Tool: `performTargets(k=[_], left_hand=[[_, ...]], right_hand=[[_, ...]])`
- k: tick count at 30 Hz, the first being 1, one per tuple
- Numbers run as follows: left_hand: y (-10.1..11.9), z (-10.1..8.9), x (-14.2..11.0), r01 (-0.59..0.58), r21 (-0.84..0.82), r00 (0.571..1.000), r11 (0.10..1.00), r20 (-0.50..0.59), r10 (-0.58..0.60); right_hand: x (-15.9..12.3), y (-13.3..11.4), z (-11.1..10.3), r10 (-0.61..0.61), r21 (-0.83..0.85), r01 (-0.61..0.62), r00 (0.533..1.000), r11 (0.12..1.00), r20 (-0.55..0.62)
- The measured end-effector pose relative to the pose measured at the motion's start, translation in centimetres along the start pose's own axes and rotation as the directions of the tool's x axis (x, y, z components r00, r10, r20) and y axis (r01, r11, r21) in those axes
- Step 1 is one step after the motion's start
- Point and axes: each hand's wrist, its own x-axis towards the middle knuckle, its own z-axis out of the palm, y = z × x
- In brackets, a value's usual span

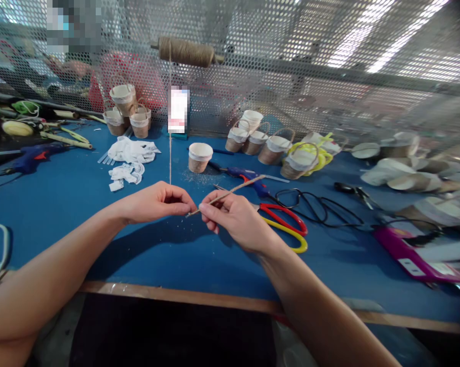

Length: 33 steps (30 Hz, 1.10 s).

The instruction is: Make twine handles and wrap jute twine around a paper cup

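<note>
My right hand (235,216) is closed on a thin, twine-coloured stick (249,183), which slants up to the right past the fingers. Close against its lower end, my left hand (161,203) is pinched shut. A strand of jute twine (170,158) hangs from the spool (186,52) and passes down behind the left hand, where the fingers hide it. Beyond the hands a small paper cup (200,158) with a brown wrap stands upright. Red-and-yellow-handled scissors (301,232) lie partly behind my right hand.
A blue glue gun (249,178) lies behind the right hand, another glue gun (36,155) at left. White lace trim (132,150) is heaped beyond my left hand. Small handled baskets (275,149) line the mesh screen (291,76). A magenta device (413,255) sits at right.
</note>
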Motion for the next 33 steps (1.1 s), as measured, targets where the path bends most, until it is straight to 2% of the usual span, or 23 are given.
performTargets(k=[18,28,33], left_hand=[[0.0,-0.1,-0.1,0.004,-0.004,0.999,1.000,0.044,-0.003],[0.2,0.3,0.0,0.008,0.097,1.000,0.995,0.002,-0.008],[-0.1,0.2,0.2,0.020,0.080,1.000,0.997,-0.003,-0.020]], right_hand=[[-0.1,-0.6,-0.2,0.015,-0.027,-0.013,0.998,1.000,0.064],[0.1,0.3,0.1,0.051,-0.055,-0.050,0.999,0.997,0.016],[0.4,0.5,0.4,0.053,-0.028,-0.053,0.999,0.998,-0.001]])
